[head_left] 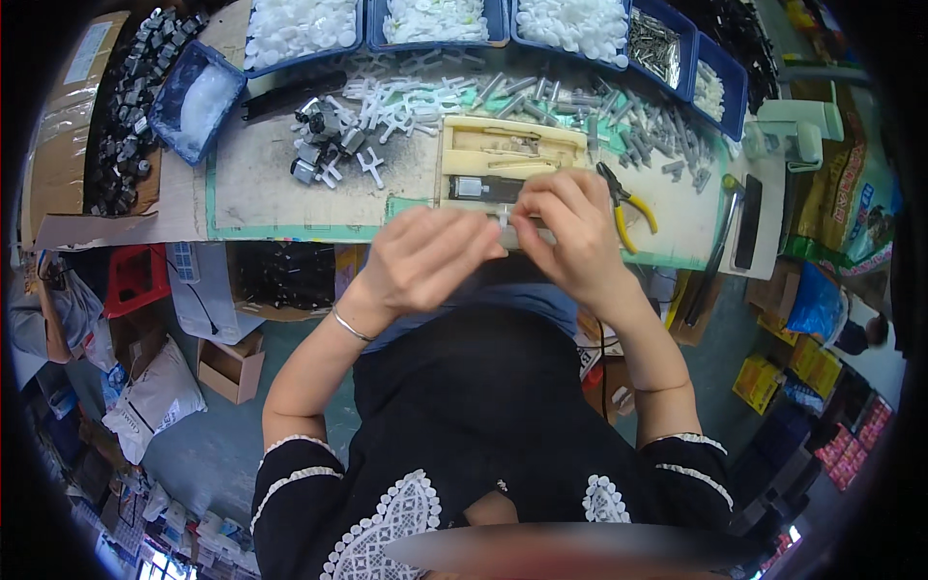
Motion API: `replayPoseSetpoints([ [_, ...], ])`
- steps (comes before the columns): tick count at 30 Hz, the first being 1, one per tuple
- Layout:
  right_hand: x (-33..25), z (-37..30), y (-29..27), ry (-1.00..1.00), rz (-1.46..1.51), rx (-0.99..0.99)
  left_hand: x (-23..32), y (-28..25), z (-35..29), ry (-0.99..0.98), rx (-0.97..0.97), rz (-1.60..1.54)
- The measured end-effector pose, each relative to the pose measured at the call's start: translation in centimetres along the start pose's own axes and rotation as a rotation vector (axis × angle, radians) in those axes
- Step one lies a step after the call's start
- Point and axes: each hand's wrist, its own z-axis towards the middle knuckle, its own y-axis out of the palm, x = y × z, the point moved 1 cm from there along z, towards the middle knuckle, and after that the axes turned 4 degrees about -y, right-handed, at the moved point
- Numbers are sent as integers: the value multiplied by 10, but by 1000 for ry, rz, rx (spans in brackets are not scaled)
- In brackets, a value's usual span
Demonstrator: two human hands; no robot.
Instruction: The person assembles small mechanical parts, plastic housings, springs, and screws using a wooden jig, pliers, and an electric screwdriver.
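Observation:
At the near edge of the workbench my two hands come close together over a cream-coloured fixture [515,135]. My right hand [572,232] is closed in a pinch at a small white plastic piece [504,215]. Beside it my left hand [425,256] has its fingers pressed together, and what they hold, if anything, is hidden behind them. In the fixture's near slot lies a black housing with a small silver motor [471,188]. To the right of the fixture rest pliers with yellow handles [633,217].
Blue bins [365,29] of white plastic parts line the back, with a bin of metal pins [659,48] to their right. White cross-shaped parts [391,106], grey cylinders [633,145] and several small motors [324,135] are strewn across the bench. A screwdriver [723,227] lies at right.

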Motion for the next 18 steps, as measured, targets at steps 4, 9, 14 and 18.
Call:
replayPoseSetpoints([
  [4,23,5,18,-148,-202,49,-13,9,-12,-241,-158,90],
  [9,29,8,20,-225,-320,-2,-19,15,-16,-230,-157,44],
  [14,27,12,19,-158,-308,-88,-24,21,-5,-208,-191,52],
  [18,29,20,3,-33,-167,-25,-26,29,6,-155,-193,80],
])
